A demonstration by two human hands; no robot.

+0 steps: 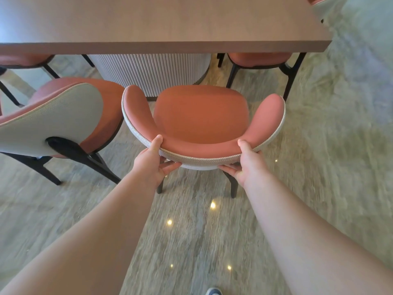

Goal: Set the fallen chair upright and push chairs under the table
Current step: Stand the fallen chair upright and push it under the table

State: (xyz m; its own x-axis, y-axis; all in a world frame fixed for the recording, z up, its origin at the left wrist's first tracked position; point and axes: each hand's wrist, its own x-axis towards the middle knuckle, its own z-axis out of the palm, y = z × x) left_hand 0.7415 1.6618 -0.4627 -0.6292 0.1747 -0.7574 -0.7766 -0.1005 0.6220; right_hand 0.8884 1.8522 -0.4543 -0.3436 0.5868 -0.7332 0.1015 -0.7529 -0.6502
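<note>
An orange chair (201, 116) with a curved, grey-backed backrest stands upright on its dark legs just in front of the wooden table (161, 22). Its seat is still outside the table's front edge. My left hand (154, 161) grips the backrest rim on the left, thumb on top and fingers under. My right hand (244, 161) grips the rim on the right the same way. A second orange chair (63, 116) stands to the left, turned at an angle, outside the table.
Under the table sit a ribbed grey pedestal (153, 71) and the seats of two chairs, one at left (23, 59) and one at right (259, 58). Another chair's edge (319, 0) shows top right. Glossy floor (319, 167) lies all around; my shoe (213, 291) is at the bottom.
</note>
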